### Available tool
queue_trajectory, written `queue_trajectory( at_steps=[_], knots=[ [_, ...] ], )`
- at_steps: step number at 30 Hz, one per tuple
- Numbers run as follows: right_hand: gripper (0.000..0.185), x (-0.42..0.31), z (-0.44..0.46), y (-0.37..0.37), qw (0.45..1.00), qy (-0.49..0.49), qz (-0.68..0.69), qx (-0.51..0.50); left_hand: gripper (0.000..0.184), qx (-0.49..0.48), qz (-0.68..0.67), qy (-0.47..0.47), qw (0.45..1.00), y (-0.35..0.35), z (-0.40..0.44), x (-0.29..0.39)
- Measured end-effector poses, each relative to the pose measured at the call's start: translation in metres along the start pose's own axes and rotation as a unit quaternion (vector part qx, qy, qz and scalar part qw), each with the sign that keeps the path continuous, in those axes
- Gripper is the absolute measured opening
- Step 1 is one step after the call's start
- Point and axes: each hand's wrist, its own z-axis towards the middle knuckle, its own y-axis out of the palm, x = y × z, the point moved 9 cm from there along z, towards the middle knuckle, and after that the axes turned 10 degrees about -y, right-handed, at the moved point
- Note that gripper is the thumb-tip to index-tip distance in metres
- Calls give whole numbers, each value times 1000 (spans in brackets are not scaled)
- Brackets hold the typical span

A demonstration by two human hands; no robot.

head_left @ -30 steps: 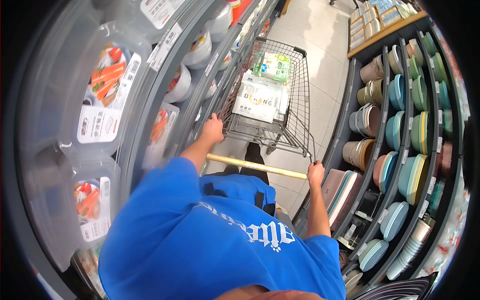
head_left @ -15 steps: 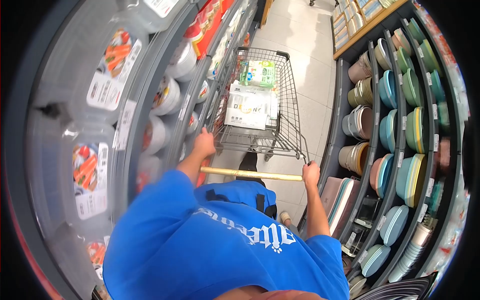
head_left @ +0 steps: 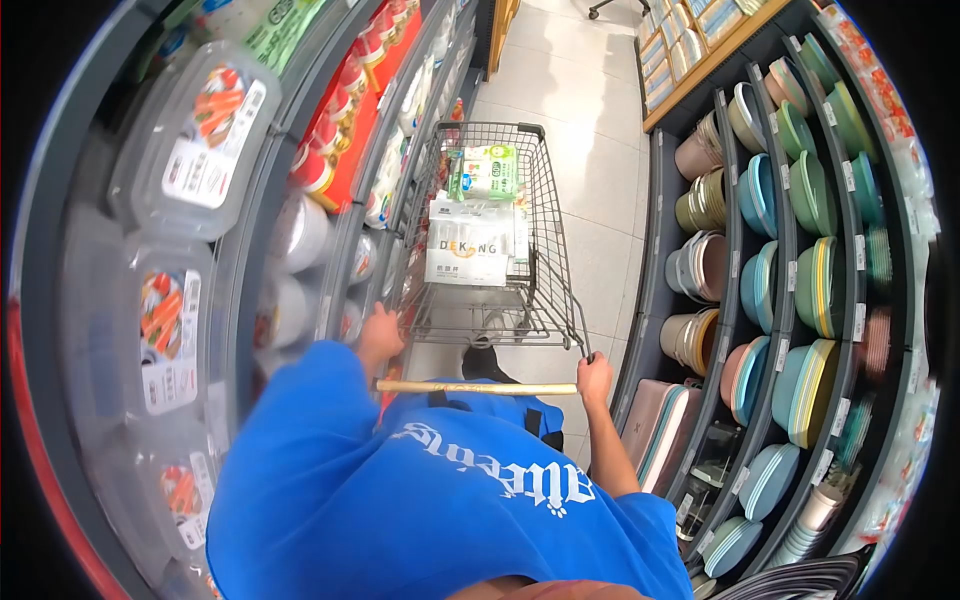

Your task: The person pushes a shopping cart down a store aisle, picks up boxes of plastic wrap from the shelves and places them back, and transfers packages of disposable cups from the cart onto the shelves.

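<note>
A wire shopping cart [head_left: 556, 240] stands in front of me, its pale yellow handlebar [head_left: 475, 388] crossing close to my body. My right hand [head_left: 595, 378] is closed round the dark bracket at the cart's right handle end. At the left handle end, my left hand [head_left: 380, 335] is closed on the cart frame, beside the shelf; its grip is partly hidden. Inside the basket lies a white package printed "DEKANG" [head_left: 467, 245]. Just beyond it is a green and white pack [head_left: 488, 172].
Clear plastic food containers [head_left: 165, 325] and red packs [head_left: 345, 120] fill the shelves [head_left: 245, 290] close on my left. Stacked buckets [head_left: 697, 265] and pastel basins [head_left: 818, 285] line the right-hand shelves. A tiled aisle floor [head_left: 560, 70] runs ahead; a wheeled base [head_left: 615, 8] shows at its far end.
The cart and both hands sit lower and further left in view. Shelf goods on both sides have shifted downward in the picture. Both hands keep their hold on the cart.
</note>
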Motion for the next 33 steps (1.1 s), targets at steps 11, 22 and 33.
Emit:
queue_trajectory(
  at_steps=[11, 22, 33],
  knots=[
    [28, -38, 76, -10, 998, 12, 57, 28, 44, 40, -2, 38, 998, -37, 85, 20],
    [28, -73, 167, -35, 998, 29, 53, 35, 38, 52, -22, 61, 997, -95, 160, 55],
    [29, -104, 269, -64, 997, 13, 40, 61, 45, 50, -20, 29, 998, -157, 237, 94]
  ],
)
